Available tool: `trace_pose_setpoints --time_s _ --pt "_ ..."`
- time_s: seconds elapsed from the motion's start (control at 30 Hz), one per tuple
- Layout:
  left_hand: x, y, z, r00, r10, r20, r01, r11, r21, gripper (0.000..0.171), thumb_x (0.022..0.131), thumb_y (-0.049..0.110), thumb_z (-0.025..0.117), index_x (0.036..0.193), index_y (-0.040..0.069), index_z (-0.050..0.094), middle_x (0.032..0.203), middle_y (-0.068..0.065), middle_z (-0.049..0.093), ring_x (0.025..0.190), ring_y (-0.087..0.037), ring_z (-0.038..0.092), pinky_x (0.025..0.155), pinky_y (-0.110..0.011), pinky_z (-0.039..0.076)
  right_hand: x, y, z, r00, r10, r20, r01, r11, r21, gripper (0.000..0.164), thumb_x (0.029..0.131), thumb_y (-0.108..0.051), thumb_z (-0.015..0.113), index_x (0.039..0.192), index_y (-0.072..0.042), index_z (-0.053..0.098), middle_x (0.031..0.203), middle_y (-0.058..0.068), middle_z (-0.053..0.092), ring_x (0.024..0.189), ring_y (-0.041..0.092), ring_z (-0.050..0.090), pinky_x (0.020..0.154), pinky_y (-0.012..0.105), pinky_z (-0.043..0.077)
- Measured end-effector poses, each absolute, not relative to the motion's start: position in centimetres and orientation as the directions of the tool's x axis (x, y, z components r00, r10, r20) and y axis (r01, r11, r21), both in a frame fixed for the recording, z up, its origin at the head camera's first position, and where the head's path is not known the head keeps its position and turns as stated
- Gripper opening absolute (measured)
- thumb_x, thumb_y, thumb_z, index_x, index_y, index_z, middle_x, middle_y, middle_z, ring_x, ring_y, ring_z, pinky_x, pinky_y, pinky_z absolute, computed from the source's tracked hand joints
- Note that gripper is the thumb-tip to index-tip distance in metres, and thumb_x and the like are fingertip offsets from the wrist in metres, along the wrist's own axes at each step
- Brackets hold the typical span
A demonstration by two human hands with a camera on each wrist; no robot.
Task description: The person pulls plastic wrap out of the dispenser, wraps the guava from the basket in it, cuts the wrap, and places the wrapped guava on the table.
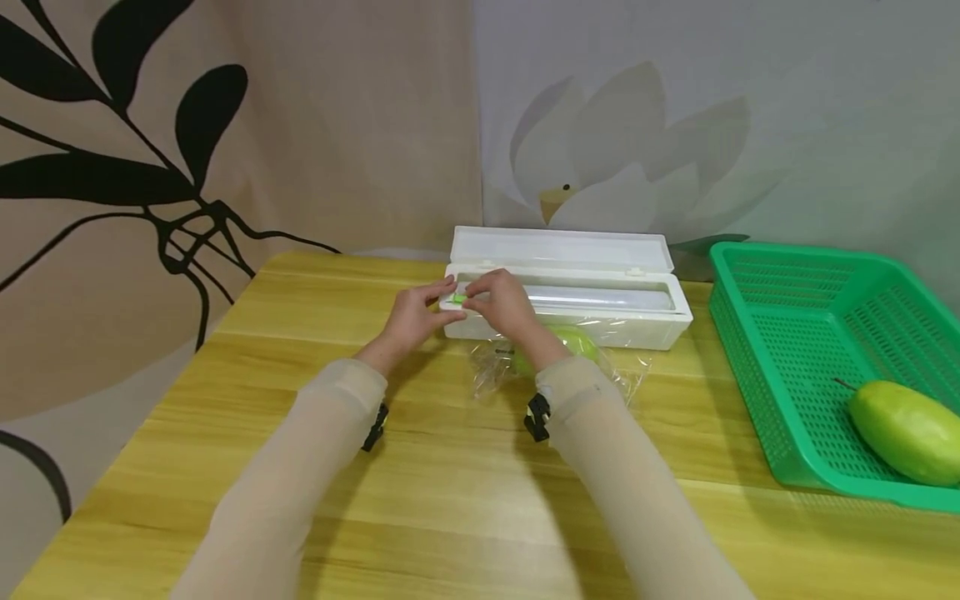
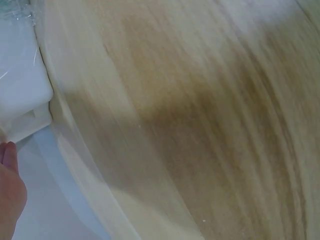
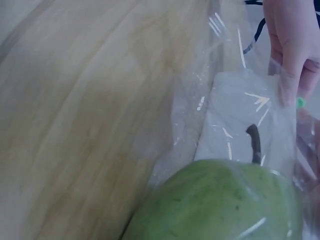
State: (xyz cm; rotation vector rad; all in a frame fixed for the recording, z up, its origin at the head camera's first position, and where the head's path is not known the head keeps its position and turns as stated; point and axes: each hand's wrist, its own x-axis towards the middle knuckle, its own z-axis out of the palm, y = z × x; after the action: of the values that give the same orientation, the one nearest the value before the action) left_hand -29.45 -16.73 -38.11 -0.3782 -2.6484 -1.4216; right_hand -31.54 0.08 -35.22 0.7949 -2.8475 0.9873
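Observation:
A white cling film box (image 1: 645,332) stands at the back of the table, its lid (image 1: 562,248) raised and a clear roll (image 1: 600,298) inside. At its left end my left hand (image 1: 407,321) grips the corner, thumb at the front wall and fingers above. My right hand (image 1: 506,304) pinches a small bright green slider (image 1: 458,298) at the same end of the box. Clear film (image 1: 491,367) hangs over the box front and covers a green mango-like fruit (image 1: 577,340), partly hidden behind my right wrist. The right wrist view shows the fruit's dark stem (image 3: 255,142) under the film.
To the right sits a green plastic basket (image 1: 795,417) holding another green fruit (image 1: 907,429) with a stem. A wall with printed leaves (image 1: 213,117) rises behind the wooden table (image 1: 450,517). The table's left edge runs diagonally past my left arm.

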Motion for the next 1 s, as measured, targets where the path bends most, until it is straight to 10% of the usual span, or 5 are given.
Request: trace_pose_setpoints --time_s 1.0 --pt "-29.5 -16.7 -37.9 -0.979 0.147 0.144 0.202 0.561 0.803 0.055 0.080 0.016 0.073 0.128 0.000 0.053 0.143 -0.008 0.043 0.133 -0.025 0.042 0.106 -0.032 0.040 -32.0 4.7 -34.6 -0.889 -0.444 0.107 -0.418 0.695 -0.586 0.023 0.085 -0.017 0.067 0.103 -0.002 0.071 0.113 0.014 0.067 0.122 0.029 0.051 0.109 0.038 0.036"
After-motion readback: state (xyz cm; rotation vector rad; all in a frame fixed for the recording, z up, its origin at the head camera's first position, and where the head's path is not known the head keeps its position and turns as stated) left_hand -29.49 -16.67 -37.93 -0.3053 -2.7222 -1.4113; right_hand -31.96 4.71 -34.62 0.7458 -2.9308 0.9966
